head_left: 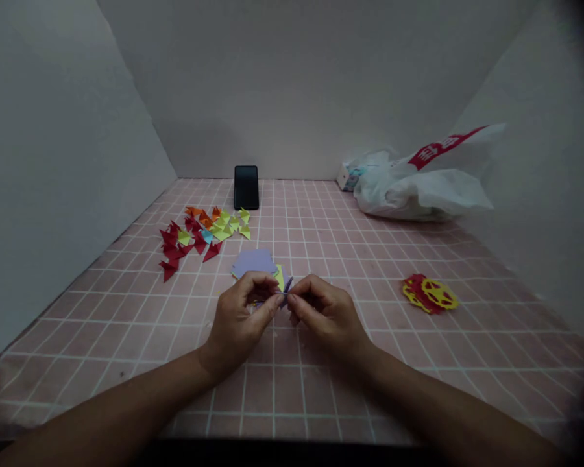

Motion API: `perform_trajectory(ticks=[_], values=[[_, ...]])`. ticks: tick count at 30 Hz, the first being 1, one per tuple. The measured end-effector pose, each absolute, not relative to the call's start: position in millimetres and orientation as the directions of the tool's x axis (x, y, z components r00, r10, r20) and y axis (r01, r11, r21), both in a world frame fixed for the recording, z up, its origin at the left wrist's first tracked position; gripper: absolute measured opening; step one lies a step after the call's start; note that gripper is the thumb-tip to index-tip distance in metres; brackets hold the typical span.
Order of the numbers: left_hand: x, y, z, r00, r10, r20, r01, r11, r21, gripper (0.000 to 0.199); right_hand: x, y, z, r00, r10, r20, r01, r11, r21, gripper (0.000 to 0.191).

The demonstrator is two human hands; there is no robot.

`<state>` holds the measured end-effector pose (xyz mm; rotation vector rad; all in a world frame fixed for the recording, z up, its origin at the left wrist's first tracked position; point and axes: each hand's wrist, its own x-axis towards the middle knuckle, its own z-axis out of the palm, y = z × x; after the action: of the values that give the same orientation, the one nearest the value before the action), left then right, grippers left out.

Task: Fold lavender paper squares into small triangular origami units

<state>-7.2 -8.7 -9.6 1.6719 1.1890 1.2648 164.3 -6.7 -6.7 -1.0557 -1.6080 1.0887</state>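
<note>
Between my two hands, near the middle of the table, is a small folded piece of purple paper. My left hand pinches it from the left with thumb and forefinger. From the other side, the thumb and fingers of my right hand close on it, and the fingertips almost meet. Most of the paper is hidden by the fingers. Just beyond my left hand lie purple paper sheets, with a yellow paper sheet showing at their right edge.
Several folded paper cranes in red, orange, yellow and blue lie at the back left. A black phone leans behind them. Red and yellow paper cut-outs lie right. A white plastic bag and a small box stand against the walls.
</note>
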Motion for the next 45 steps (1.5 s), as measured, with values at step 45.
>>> perform_trajectory(ticks=[45], values=[[-4,1,-2,0.301,0.948,-0.104,-0.014,0.114,0.993,0.021,165,0,-10,-0.278,0.959,-0.05,-0.112,-0.084,-0.99,0.027]])
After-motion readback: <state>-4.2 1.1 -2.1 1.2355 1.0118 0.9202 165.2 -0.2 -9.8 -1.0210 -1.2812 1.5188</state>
